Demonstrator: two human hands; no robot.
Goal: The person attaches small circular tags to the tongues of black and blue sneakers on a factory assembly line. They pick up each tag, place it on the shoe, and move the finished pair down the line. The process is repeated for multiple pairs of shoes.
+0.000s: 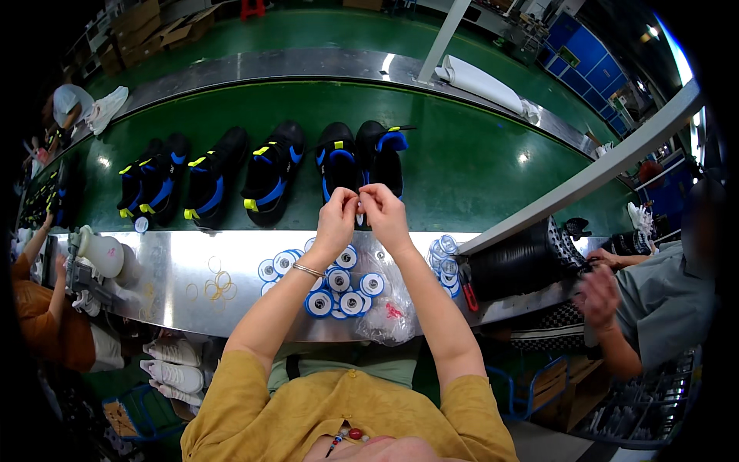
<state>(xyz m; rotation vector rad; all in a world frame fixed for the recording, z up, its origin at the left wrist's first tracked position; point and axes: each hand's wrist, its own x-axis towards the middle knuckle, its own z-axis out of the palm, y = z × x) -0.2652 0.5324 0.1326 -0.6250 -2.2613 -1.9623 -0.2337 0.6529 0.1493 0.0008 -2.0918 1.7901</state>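
Note:
My left hand (pixel 336 222) and my right hand (pixel 386 218) meet fingertip to fingertip at the edge of the green belt (pixel 462 185). Both are pinched closed around a small whitish piece (pixel 359 218), too small to name. Just beyond them stand a black-and-blue shoe (pixel 336 158) and its mate (pixel 382 158), whose tongue and strap are lifted. Below my hands, several round blue-and-white tags (pixel 339 279) lie heaped on the metal ledge (pixel 173 266). A crumpled clear plastic bag (pixel 389 319) lies beside them, under my right forearm.
More black-and-blue shoes (pixel 273 173) line the belt to the left. Loose rubber bands (pixel 221 286) lie on the ledge. At right are more round tags (pixel 445 266), a red-handled tool (pixel 469 296), a black cylinder (pixel 512 262) and a slanting grey post (pixel 585 173). Co-workers sit on both sides.

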